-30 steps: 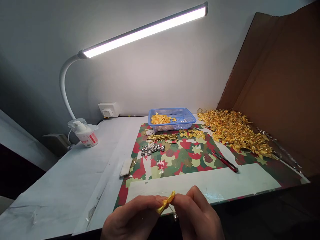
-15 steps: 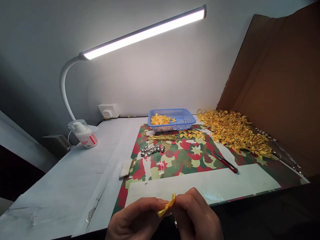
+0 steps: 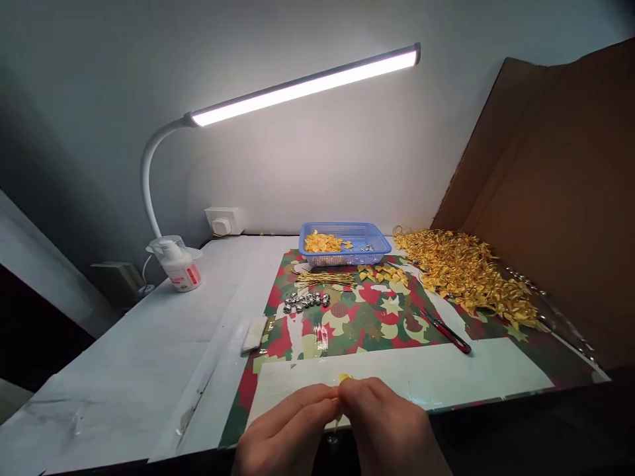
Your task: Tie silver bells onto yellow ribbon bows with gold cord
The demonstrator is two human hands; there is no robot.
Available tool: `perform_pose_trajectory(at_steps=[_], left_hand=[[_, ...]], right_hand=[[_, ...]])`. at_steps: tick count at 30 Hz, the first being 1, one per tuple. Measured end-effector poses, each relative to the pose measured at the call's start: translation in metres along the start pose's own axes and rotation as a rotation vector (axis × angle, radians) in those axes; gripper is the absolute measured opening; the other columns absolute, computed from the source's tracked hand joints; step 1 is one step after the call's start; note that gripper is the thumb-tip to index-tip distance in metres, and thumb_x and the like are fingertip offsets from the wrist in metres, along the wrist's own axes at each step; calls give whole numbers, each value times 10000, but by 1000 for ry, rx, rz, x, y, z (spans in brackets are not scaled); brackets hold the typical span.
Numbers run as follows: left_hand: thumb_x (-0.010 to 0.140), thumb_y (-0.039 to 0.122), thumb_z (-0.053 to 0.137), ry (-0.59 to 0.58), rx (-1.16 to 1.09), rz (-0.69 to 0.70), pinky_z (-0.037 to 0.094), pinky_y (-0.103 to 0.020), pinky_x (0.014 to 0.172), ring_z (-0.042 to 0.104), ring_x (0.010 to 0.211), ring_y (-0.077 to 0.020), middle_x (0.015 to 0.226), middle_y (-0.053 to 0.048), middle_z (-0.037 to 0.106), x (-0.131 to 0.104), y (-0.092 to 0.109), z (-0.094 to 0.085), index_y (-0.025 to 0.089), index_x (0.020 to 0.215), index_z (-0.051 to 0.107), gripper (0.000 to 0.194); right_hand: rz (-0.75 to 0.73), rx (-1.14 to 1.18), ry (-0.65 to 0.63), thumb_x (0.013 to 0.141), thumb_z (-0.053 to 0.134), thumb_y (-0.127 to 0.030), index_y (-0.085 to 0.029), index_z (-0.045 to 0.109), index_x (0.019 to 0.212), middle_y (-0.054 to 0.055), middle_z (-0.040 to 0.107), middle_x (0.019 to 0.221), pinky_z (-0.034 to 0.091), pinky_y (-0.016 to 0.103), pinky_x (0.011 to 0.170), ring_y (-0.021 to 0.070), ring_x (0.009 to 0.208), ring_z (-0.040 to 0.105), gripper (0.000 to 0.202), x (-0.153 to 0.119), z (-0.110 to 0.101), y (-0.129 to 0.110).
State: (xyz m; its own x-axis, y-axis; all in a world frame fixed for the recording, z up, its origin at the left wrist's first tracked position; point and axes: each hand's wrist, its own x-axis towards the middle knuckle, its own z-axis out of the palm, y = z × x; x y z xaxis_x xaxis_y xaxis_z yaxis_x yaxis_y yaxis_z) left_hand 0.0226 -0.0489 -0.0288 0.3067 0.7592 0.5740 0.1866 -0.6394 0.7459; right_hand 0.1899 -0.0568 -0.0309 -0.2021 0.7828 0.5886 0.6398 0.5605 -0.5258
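Observation:
My left hand and my right hand meet at the table's front edge, fingertips pinched together. Between them is a small yellow ribbon bow, mostly covered by the fingers, with just its upper tip and a bit below showing. Under the fingertips hangs a small shiny thing, too dim to name for sure. Beyond the hands, silver jingle bells lie in a group on the patterned mat, with gold twist ties behind them and loose yellow bows to their right.
A blue basket with yellow bows stands by the wall. Red-handled tweezers or snips lie right of centre. A heap of gold bows leans towards the cardboard. At left are a white pad, a pump bottle and a lamp.
My hands have drawn closer together and turned, and the fingers now cover most of the yellow bow. The view has shifted slightly; the things on the table stay put.

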Motion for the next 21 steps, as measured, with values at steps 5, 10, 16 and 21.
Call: perform_pose_trajectory(at_steps=[5,10,16,21], left_hand=[[813,-64,639,33,-1,-48,608,-222,826,757,932,-205,1081,9,792,7,3,4,373,1136,753,556],[842,-13,625,82,-50,-160,595,-216,816,761,859,-193,978,0,813,13,3,5,345,986,819,432],[809,108,709,180,-164,-383,571,-237,729,744,745,-213,806,-39,816,22,3,7,263,787,844,207],[783,222,769,139,-446,-635,580,-256,719,724,742,-203,755,-44,804,29,15,4,211,748,812,56]], right_hand=[[-92,-202,-90,795,359,-41,-228,545,881,-30,537,657,342,234,468,136,498,543,277,7,-3,5],[-87,-183,-35,754,327,-40,-227,511,807,-26,493,601,252,255,472,139,462,455,267,11,10,12],[-50,-94,58,859,416,-74,-216,524,810,33,529,875,318,237,564,142,675,494,186,31,-1,3],[339,863,-5,981,539,-359,-213,558,878,31,613,920,515,226,556,134,722,612,179,65,-24,-6]])
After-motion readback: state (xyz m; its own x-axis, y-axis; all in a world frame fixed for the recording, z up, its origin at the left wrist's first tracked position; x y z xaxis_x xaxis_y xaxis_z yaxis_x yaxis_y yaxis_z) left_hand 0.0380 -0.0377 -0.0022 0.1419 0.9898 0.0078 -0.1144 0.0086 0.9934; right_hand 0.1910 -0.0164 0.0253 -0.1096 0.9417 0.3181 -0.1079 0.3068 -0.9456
